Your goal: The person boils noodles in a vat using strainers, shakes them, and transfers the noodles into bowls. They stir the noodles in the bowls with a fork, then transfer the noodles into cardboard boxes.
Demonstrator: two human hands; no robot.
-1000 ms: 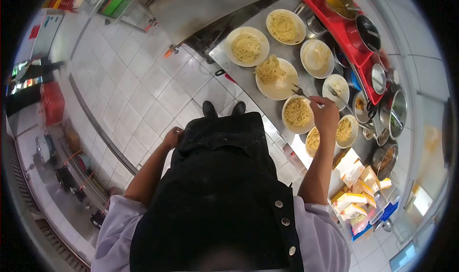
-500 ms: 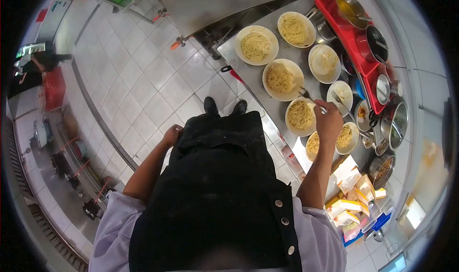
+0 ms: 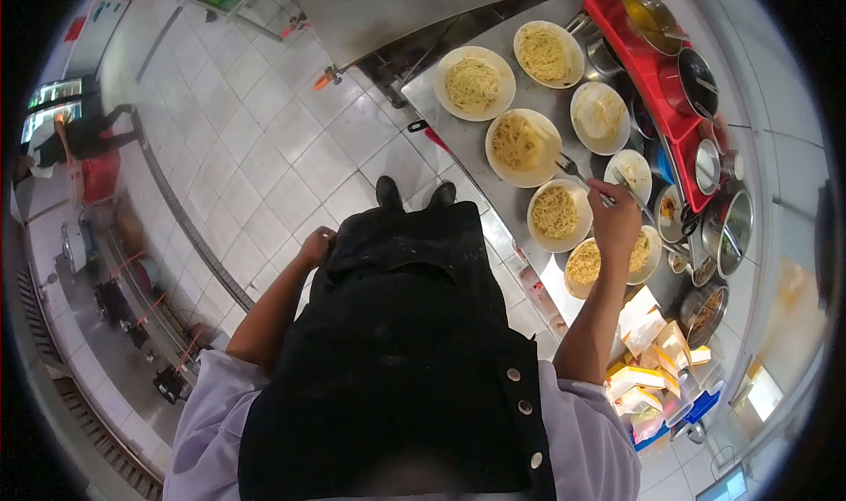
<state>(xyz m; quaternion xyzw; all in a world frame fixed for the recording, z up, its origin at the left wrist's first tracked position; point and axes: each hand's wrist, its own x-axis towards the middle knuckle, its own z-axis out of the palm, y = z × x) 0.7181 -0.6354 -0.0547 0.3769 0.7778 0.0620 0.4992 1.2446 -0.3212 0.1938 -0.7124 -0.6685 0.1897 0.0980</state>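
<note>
My right hand [image 3: 616, 212] is closed around the handle of a metal fork [image 3: 573, 170]. The tines hang by the right rim of a plate of noodles [image 3: 514, 147], with no noodles visible on them. Just below the fork is another plate of noodles [image 3: 555, 215]; my wrist partly covers two more behind it. Beside my knuckles, a small plate [image 3: 628, 173] has another utensil resting in it. My left hand [image 3: 316, 246] hangs with curled fingers at the side of my black apron [image 3: 388, 351]. Whatever it may hold is hidden.
The steel table [image 3: 458, 141] carries several noodle plates. A red tray [image 3: 614, 16] with pots and bowls lies along its far side. Cartons and plastic bags [image 3: 652, 369] crowd the near end. A person [image 3: 84, 138] stands far left, past the tiled floor [image 3: 256, 157].
My right hand has shifted slightly right with the fork, and the tines have drawn away from the noodle plate. The person far left has moved. My left hand stays put.
</note>
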